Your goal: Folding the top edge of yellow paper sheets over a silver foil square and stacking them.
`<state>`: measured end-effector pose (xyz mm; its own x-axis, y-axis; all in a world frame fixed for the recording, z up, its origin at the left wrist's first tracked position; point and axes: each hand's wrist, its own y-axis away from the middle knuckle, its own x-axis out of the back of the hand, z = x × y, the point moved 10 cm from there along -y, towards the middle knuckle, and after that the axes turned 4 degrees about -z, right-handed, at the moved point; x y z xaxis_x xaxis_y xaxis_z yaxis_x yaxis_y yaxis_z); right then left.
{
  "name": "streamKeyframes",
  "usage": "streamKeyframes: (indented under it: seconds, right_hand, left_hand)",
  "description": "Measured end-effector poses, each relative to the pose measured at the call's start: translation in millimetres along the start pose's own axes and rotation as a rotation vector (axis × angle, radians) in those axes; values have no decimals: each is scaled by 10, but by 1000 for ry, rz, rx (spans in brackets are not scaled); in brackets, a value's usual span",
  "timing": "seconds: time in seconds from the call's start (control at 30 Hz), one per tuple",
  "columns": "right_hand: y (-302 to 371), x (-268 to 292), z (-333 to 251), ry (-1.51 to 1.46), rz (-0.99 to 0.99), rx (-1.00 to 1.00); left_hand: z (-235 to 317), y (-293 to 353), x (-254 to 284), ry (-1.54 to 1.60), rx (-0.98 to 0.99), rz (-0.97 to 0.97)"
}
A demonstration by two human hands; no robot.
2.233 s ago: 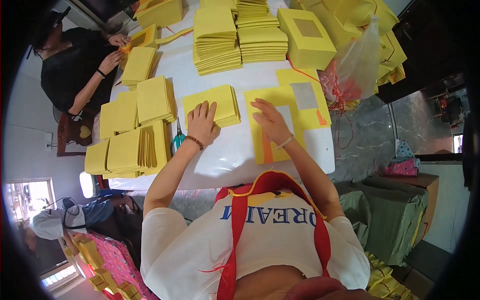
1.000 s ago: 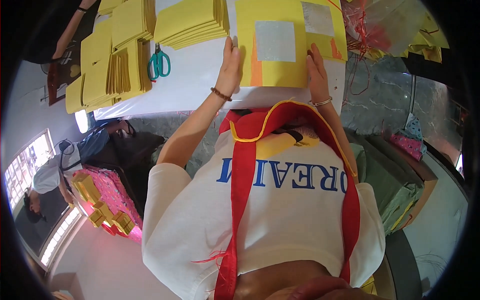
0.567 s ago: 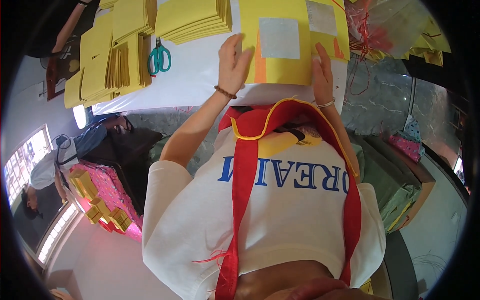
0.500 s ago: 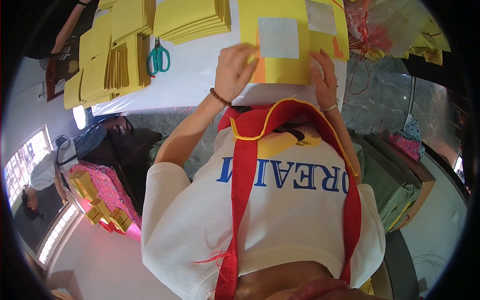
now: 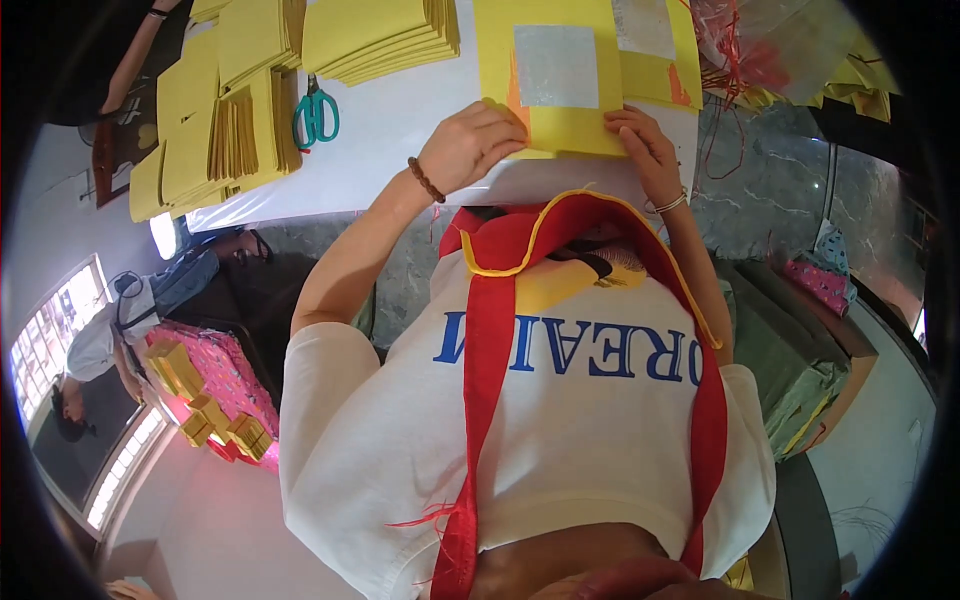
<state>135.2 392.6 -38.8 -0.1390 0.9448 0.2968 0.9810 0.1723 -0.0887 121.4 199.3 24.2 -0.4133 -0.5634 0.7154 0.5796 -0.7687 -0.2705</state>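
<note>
A yellow paper sheet (image 5: 570, 128) lies before me, with a silver-grey square (image 5: 556, 66) on its face and an orange patch along its left side. My left hand (image 5: 470, 147) is closed at the sheet's near left corner, fingers bent and pressed on the paper's edge. At the near right corner, my right hand (image 5: 648, 150) grips the edge between thumb and bent fingers. The sheet's near edge appears slightly raised off the white tabletop (image 5: 390, 110). Under and beyond it to the right lies another yellow sheet (image 5: 655, 78) with a similar square.
Stacks of folded yellow paper (image 5: 380, 40) stand at the table's far left, with more piles (image 5: 190, 115) beside them. Teal-handled scissors (image 5: 316, 118) lie near the piles. Red strings and clear plastic (image 5: 745, 50) hang at the right. Another person's arm (image 5: 130, 65) shows far left.
Both hands have closed in on the near corners of the yellow sheet; the right fingers have bent onto its edge. The sheet has shifted slightly away from me.
</note>
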Motion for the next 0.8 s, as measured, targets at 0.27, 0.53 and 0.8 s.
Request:
streamKeyframes:
  seconds: [0.27,0.53,0.8]
  right_hand:
    - [0,-25,-13,-43,-56,16]
    - [-9,-40,126,-245,-53,-77]
    - [1,-62,179,-253,-54,-148]
  left_hand:
    - [-382,-71,-30,221,340,-134]
    - [-569,-84,-124,424,471,-225]
    - [-740,-61,-261,554,511,-290]
